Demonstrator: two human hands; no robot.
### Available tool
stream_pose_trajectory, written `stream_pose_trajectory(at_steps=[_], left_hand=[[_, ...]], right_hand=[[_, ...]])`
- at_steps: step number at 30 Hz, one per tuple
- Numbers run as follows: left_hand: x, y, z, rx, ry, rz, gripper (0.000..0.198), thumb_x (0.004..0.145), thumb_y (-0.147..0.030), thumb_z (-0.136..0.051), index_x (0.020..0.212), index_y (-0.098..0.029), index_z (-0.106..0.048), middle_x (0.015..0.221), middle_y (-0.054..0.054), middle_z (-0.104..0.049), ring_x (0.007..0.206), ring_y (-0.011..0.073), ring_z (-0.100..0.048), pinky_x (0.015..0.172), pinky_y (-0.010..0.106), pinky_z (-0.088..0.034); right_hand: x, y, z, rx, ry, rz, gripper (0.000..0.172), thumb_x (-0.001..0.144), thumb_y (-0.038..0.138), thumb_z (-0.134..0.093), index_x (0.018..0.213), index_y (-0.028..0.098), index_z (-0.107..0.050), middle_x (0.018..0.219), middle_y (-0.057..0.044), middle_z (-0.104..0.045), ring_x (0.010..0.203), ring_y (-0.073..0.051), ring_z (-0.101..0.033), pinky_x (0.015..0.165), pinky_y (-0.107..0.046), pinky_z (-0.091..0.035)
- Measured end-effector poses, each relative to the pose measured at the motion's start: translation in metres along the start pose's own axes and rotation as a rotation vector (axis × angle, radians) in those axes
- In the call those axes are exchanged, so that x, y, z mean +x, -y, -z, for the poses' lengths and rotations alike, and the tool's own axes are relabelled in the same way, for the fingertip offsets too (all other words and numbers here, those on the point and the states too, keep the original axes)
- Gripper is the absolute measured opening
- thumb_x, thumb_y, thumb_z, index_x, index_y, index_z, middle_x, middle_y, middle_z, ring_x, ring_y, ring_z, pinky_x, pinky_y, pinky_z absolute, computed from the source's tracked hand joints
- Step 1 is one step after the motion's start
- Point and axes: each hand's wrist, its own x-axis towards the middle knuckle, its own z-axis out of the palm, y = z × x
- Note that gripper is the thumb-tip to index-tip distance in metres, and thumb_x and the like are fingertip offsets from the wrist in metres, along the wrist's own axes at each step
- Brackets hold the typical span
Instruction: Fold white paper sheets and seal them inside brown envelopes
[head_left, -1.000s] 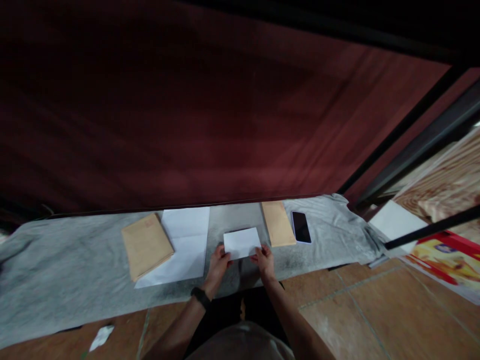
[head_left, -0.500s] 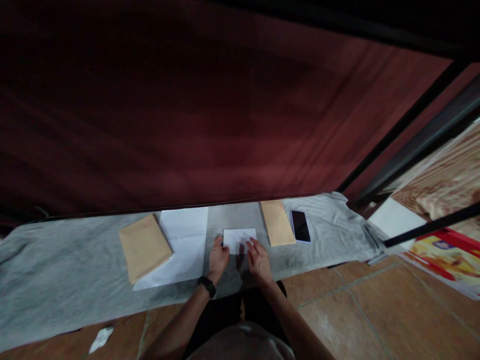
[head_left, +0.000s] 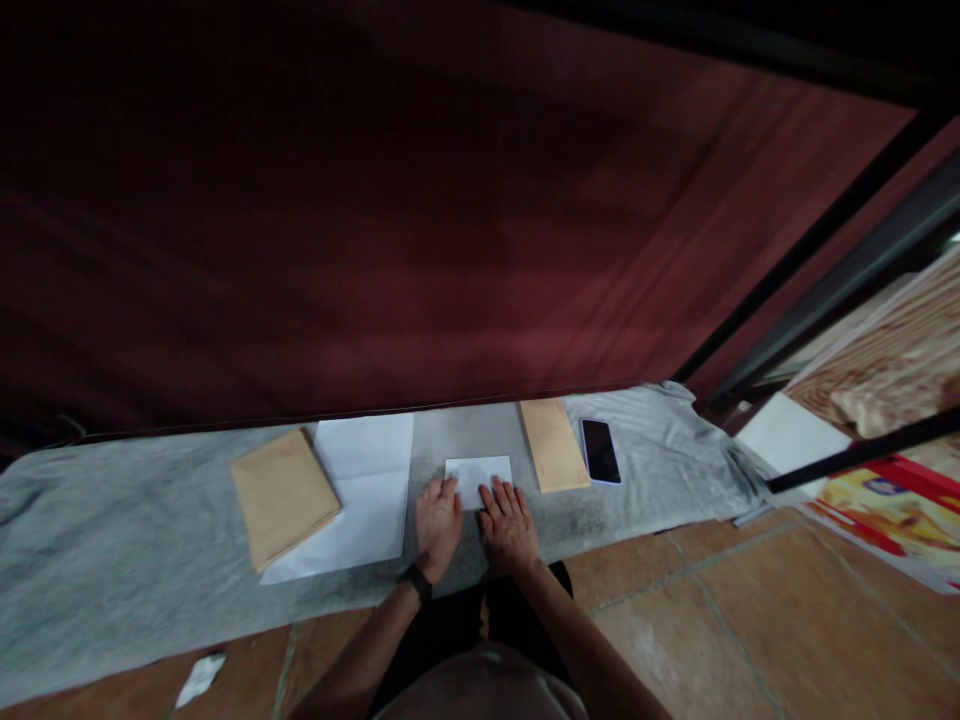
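A small folded white paper (head_left: 480, 472) lies flat on the grey cloth (head_left: 135, 560) in front of me. My left hand (head_left: 437, 522) rests flat with fingers stretched out, its fingertips on the paper's near left edge. My right hand (head_left: 509, 520) lies flat beside it, fingers spread, pressing on the paper's near right part. Neither hand holds anything. A black band sits on my left wrist.
A brown envelope (head_left: 282, 494) lies on a large white sheet (head_left: 358, 480) to the left. Another brown envelope (head_left: 553, 444) and a dark phone (head_left: 600, 451) lie to the right. A dark red curtain hangs behind. Tiled floor and a paper scrap (head_left: 199, 678) are near me.
The white paper was held up in both hands; it now lies flat on the cloth, and both hands have opened and pressed down on its near edge.
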Motion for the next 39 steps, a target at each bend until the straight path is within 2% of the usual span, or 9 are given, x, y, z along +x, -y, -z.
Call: stream_pose_trajectory(at_steps=[4, 6, 11, 17, 24, 27, 29, 33, 39], left_hand=[[0.01, -0.014, -0.019, 0.031, 0.08, -0.235, 0.046, 0.097, -0.028, -0.04, 0.138, -0.013, -0.054, 0.151, 0.015, -0.047, 0.145, 0.0301, -0.034, 0.118, 0.048, -0.027], [0.014, -0.012, -0.027, 0.071, 0.098, -0.242, 0.051, 0.098, -0.032, -0.038, 0.144, -0.011, -0.048, 0.156, 0.016, -0.04, 0.148, 0.0297, -0.028, 0.121, 0.049, -0.021], [0.015, 0.011, -0.032, 0.162, 0.021, -0.211, 0.059, 0.098, -0.034, -0.038, 0.151, -0.009, -0.036, 0.16, 0.017, -0.032, 0.151, 0.0275, -0.023, 0.123, 0.047, -0.016], [0.011, 0.019, -0.03, 0.197, 0.005, -0.211, 0.06, 0.097, -0.034, -0.038, 0.152, -0.008, -0.034, 0.16, 0.017, -0.031, 0.151, 0.0282, -0.021, 0.123, 0.048, -0.015], [0.01, 0.017, -0.03, 0.178, 0.011, -0.168, 0.059, 0.097, -0.032, -0.038, 0.152, -0.012, -0.035, 0.16, 0.015, -0.033, 0.15, 0.0269, -0.024, 0.122, 0.047, -0.014], [0.019, 0.013, -0.022, 0.161, 0.037, -0.141, 0.055, 0.097, -0.031, -0.039, 0.148, -0.011, -0.042, 0.156, 0.017, -0.039, 0.147, 0.0296, -0.031, 0.12, 0.048, -0.019], [0.03, 0.009, -0.013, 0.131, 0.09, -0.149, 0.05, 0.097, -0.028, -0.038, 0.142, -0.009, -0.05, 0.15, 0.02, -0.047, 0.142, 0.0312, -0.038, 0.118, 0.047, -0.024], [0.058, 0.003, 0.003, 0.05, 0.189, -0.205, 0.044, 0.091, -0.013, -0.041, 0.131, -0.012, -0.059, 0.136, 0.016, -0.059, 0.129, 0.0263, -0.05, 0.113, 0.04, -0.032], [0.073, -0.001, 0.012, -0.062, 0.205, -0.087, 0.026, 0.083, -0.01, -0.051, 0.103, -0.016, -0.068, 0.119, 0.015, -0.065, 0.121, 0.0294, -0.054, 0.109, 0.044, -0.035]], right_hand=[[-0.001, 0.0, 0.002, -0.015, 0.049, 0.028, 0.051, 0.101, 0.034, -0.044, 0.151, 0.023, -0.041, 0.159, -0.009, -0.034, 0.146, -0.027, -0.033, 0.119, -0.046, -0.023], [-0.002, -0.001, 0.002, -0.015, 0.058, 0.046, 0.051, 0.102, 0.035, -0.044, 0.151, 0.022, -0.042, 0.159, -0.01, -0.035, 0.147, -0.027, -0.032, 0.12, -0.046, -0.023], [0.0, -0.004, -0.001, 0.012, 0.003, 0.018, 0.047, 0.102, 0.032, -0.042, 0.148, 0.026, -0.046, 0.156, -0.007, -0.042, 0.143, -0.025, -0.039, 0.119, -0.046, -0.025], [0.022, -0.003, -0.005, 0.073, -0.057, -0.02, 0.045, 0.102, 0.029, -0.039, 0.145, 0.017, -0.051, 0.149, -0.011, -0.05, 0.139, -0.025, -0.044, 0.118, -0.044, -0.028], [0.03, -0.01, -0.014, -0.004, -0.081, -0.035, 0.051, 0.102, 0.036, -0.043, 0.151, 0.023, -0.041, 0.158, -0.012, -0.038, 0.144, -0.028, -0.036, 0.117, -0.049, -0.026], [0.029, -0.01, -0.016, -0.016, -0.083, -0.053, 0.052, 0.101, 0.037, -0.044, 0.151, 0.023, -0.041, 0.159, -0.012, -0.035, 0.145, -0.03, -0.034, 0.117, -0.052, -0.024], [0.029, -0.008, -0.015, -0.017, -0.078, -0.059, 0.052, 0.101, 0.036, -0.045, 0.151, 0.022, -0.041, 0.159, -0.013, -0.033, 0.146, -0.031, -0.033, 0.118, -0.052, -0.023], [0.03, -0.005, -0.012, -0.008, -0.066, -0.065, 0.053, 0.101, 0.037, -0.045, 0.152, 0.023, -0.04, 0.159, -0.012, -0.034, 0.145, -0.031, -0.034, 0.118, -0.053, -0.022], [0.029, -0.008, -0.01, -0.024, -0.057, -0.042, 0.052, 0.101, 0.035, -0.046, 0.151, 0.023, -0.041, 0.159, -0.012, -0.035, 0.145, -0.029, -0.034, 0.119, -0.051, -0.022]])
